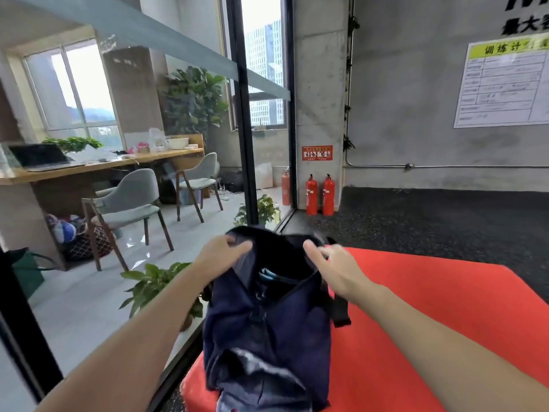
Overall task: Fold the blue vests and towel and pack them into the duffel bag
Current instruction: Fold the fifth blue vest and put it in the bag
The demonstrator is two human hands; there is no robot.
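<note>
A dark navy duffel bag (267,328) lies on a red mat (416,316), its far end open toward the glass wall. My left hand (221,252) grips the left rim of the opening. My right hand (332,267) holds the right rim, thumb on the edge. Inside the opening a bit of light blue fabric (269,275) shows. A black strap (340,310) hangs off the bag's right side. The image is motion-blurred.
A glass partition with a black frame (246,144) runs just left of the mat. Potted plants (154,286) stand behind the glass. Two red fire extinguishers (319,194) stand by the concrete pillar. Dark speckled floor (445,221) lies beyond the mat.
</note>
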